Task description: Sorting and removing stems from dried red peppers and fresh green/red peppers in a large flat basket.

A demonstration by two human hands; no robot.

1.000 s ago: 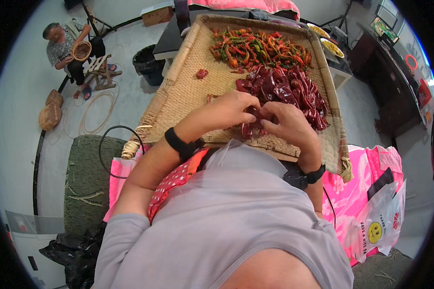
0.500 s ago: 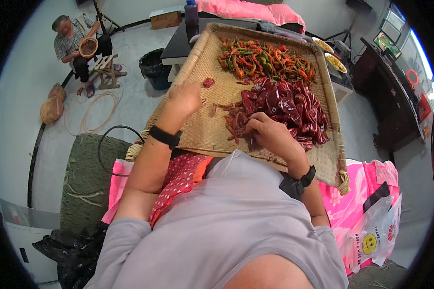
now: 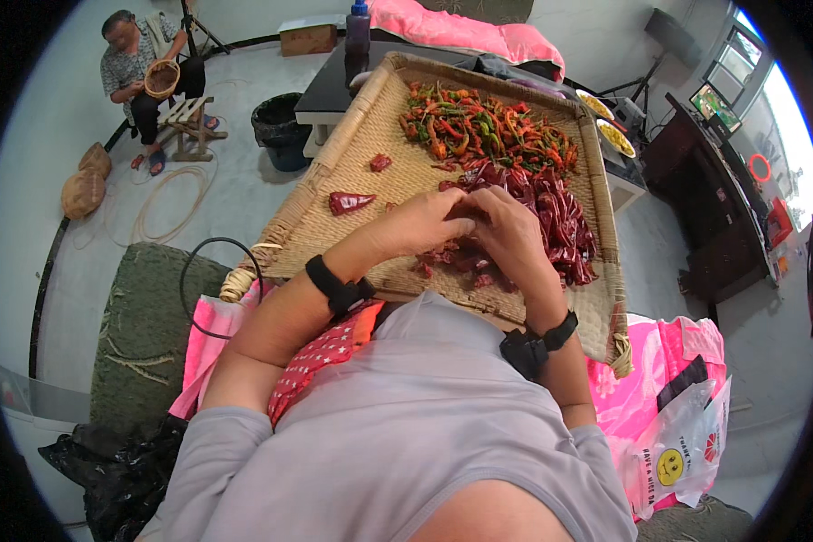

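Woven tray: large, flat, straw-coloured, resting on the person's lap and taken here as the landmark.

Left hand: over the near middle of the tray, fingers curled together, fingertips meeting those of the right hand. Whether it pinches a chilli cannot be told.

Right hand: just beside the left hand, fingers bent and closed at the edge of the dried red chillies; what it grips is hidden.

Dried red chillies: dark red heap on the right half of the tray, running from its middle to its near edge, touching both hands.

Mixed chillies: green, orange and red pile at the far side of the tray.

Loose chilli: single red piece, left of the hands, apart from the heap. A smaller red piece lies farther in.

Plastic bag: clear-white, below the right near corner of the tray, bearing a round yellow smiling-face label and a red round mark.

Pink sack: bright pink, under the tray's right near corner.

Black bin: on the floor left of the tray.

Bottle: dark with blue cap, beyond the tray's far edge.

Seated person: far left of the tray, holding a small basket.
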